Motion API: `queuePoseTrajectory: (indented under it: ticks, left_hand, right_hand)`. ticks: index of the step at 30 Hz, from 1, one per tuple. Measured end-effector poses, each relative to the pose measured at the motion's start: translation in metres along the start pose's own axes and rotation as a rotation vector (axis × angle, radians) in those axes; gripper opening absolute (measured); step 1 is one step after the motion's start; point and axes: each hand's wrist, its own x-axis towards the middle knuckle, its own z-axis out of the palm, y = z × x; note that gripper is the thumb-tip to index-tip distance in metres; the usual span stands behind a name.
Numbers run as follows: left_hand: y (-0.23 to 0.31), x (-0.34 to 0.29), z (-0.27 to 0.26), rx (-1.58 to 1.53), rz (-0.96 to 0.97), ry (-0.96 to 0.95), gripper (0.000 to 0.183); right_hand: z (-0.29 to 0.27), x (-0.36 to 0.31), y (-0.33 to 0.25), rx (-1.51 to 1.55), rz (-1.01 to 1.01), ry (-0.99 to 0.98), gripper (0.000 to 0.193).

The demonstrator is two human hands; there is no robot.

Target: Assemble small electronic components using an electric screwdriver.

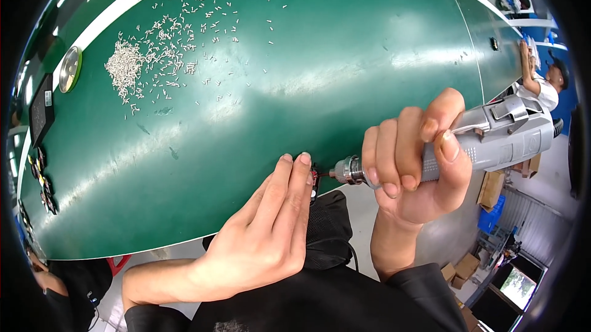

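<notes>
In my right hand (418,153) is a grey electric screwdriver (502,141), its body lying to the right and its bit pointing left. My fingers wrap its front end, and the thumb lies by the metal lever on its side. The thin bit reaches a small black part (315,185) with some red on it, at the table's near edge. My left hand (265,233) holds this part by its left side, fingers stretched out and together. Those fingers cover much of the part, and the left thumb is hidden.
Many tiny silver screws (125,66) lie piled and scattered on the green table (295,110). At its left edge are a round tin (70,69), a black box (42,110) and several small dark parts (44,187). Another person (545,82) sits at the far right.
</notes>
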Motion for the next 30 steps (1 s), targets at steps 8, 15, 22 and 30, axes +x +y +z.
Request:
queuePoseTrajectory:
  ticks: [8,15,22,30]
  left_hand:
    - [-0.007,0.002,-0.011,-0.034,0.056,-0.059,0.039]
    - [-0.005,0.001,-0.019,-0.1,0.027,-0.042,0.031]
    - [-0.026,-0.009,-0.029,-0.136,0.13,-0.093,0.038]
    - [-0.063,-0.124,-0.065,0.216,-0.67,0.142,0.048]
  right_hand:
    - [0.02,0.007,-0.012,-0.339,0.087,-0.12,0.015]
    - [0.031,0.011,-0.004,-0.291,0.007,-0.148,0.013]
    - [0.016,0.031,0.003,0.066,0.017,-0.696,0.01]
    - [-0.005,0.0,0.004,0.568,-0.045,-0.371,0.009]
